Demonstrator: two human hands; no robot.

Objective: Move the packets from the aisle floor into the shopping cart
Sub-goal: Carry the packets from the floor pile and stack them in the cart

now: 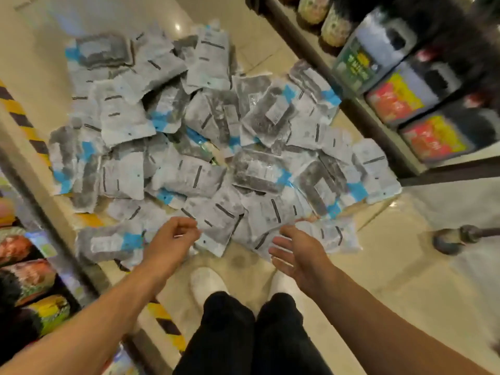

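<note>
Packets (205, 147) everywhere, a big loose heap of grey-and-blue pouches sprawling across the aisle floor (405, 280) from the centre of the head view up to twelve o'clock, overlapping each other any which way. Nothing lifted yet by the look of it. Both bare arms reach in from six o'clock. The left hand (173, 239), just below centre, has its fingers loosely curled and holds nothing, hovering at the near edge of the heap over a grey pouch (216, 223), probably lining up a grab. The right hand (295, 253), at five o'clock of centre, is spread, palm turned inward, fingers relaxed, beside the nearest pouch on that side (330, 236); whether it touches, I cannot tell. White shoes (207, 282) sit right against the pile, likely so the reach stays short. Stocked shelves (405, 98) flank at two o'clock and eight. A caster wheel (449, 240) at three o'clock may belong to the cart, which is not otherwise in view.
</note>
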